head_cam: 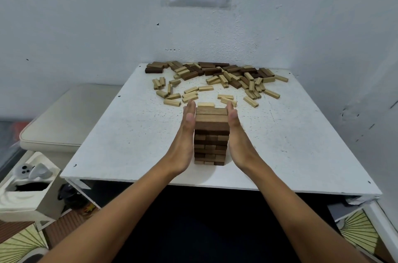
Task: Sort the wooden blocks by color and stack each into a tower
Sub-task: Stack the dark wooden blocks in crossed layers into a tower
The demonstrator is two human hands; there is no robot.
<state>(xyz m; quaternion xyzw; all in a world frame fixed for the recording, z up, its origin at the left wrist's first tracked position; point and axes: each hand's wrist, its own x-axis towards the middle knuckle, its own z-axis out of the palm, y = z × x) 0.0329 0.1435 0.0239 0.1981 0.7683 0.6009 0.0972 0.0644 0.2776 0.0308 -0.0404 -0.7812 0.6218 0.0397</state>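
Note:
A tower of brown wooden blocks (211, 137) stands near the front middle of the white table (301, 155). My left hand (184, 140) presses flat against its left side with straight fingers. My right hand (237, 137) presses flat against its right side the same way. A heap of loose dark brown blocks (206, 69) and pale blocks (252, 88) lies scattered across the back of the table. Several single pale blocks (189, 96) lie just behind the tower.
The table stands in a corner of white walls. A cushioned seat (64, 120) is to the left. A white box holding a game controller (30, 171) sits at the lower left. Patterned floor shows at both lower corners.

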